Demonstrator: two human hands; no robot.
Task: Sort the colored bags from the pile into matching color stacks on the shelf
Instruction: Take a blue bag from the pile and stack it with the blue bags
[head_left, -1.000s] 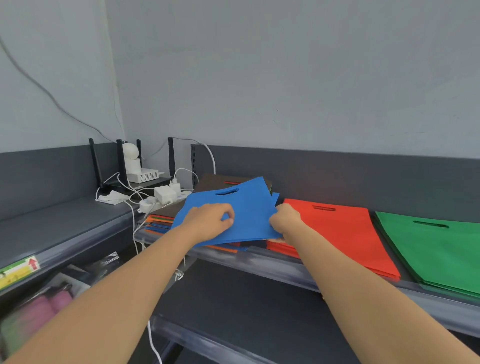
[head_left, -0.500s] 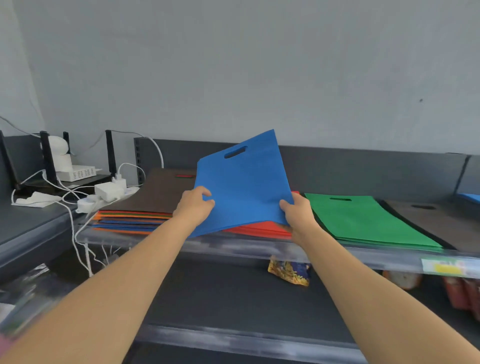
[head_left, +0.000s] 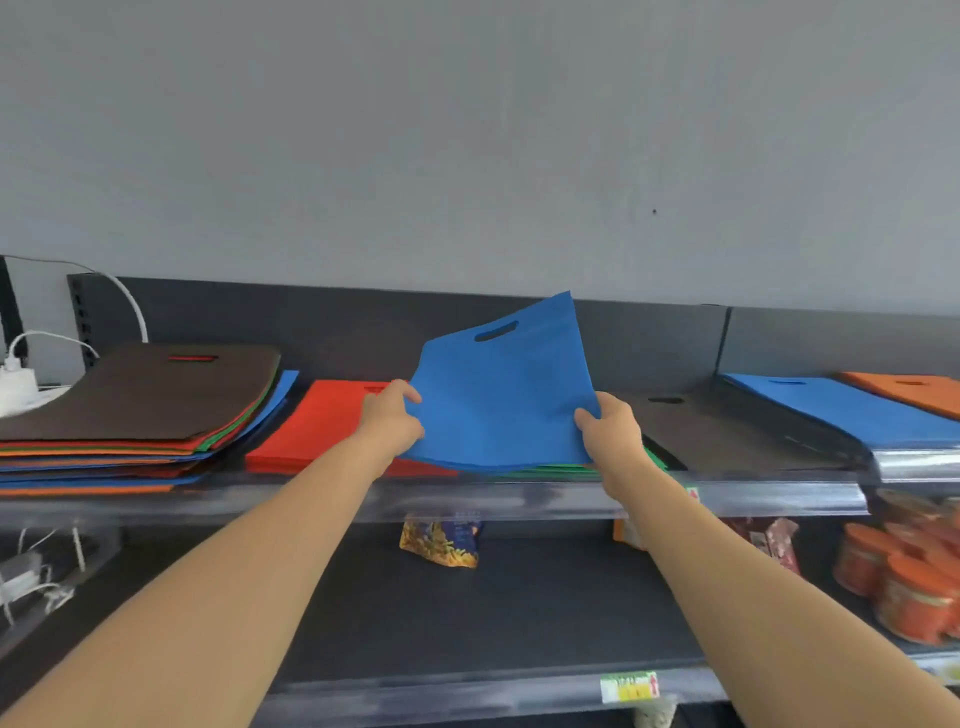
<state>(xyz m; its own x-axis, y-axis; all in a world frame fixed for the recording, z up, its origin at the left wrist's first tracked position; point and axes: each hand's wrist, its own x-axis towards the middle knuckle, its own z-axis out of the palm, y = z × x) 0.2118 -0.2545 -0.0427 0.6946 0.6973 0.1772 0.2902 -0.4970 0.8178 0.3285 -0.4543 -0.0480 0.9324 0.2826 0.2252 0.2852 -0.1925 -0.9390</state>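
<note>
Above the green stack, left hand and right hand fingers clamp the tilted blue bag.

No words or numbers I can read here.

I see a small price tag stuck on the front edge of the lower shelf. It is green on top and yellow below, with a red arrow that points up, but its print is too blurry for me to read. The snack packet under the top shelf has blue and yellow print, and I cannot make out any letters on it. The orange jars at the right show labels that are blurred too.
</note>
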